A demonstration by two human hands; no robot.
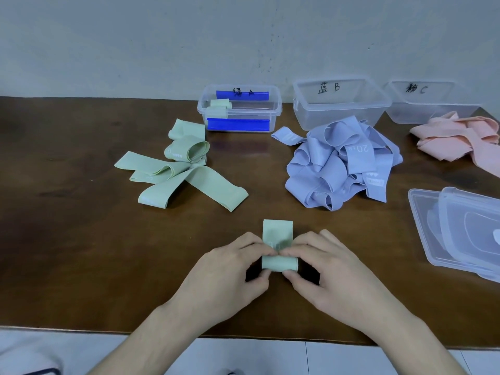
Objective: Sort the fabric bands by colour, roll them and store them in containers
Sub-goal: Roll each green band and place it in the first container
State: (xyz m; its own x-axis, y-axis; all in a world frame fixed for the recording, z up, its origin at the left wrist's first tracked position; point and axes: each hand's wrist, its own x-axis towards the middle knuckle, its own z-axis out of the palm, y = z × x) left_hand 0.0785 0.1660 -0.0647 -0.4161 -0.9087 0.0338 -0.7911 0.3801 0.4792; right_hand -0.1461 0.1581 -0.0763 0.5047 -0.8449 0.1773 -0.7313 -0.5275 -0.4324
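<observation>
A green fabric band lies near the table's front edge, partly rolled at its near end. My left hand and my right hand both pinch the roll between thumb and fingers. More green bands lie loose at the left. A heap of blue bands sits in the middle right, and pink bands at the far right. Container A with blue clips holds rolled green bands. Containers B and C stand behind the heaps.
Two clear plastic lids are stacked at the right edge of the brown table. A pale wall rises right behind the containers. The table's front edge runs below my wrists.
</observation>
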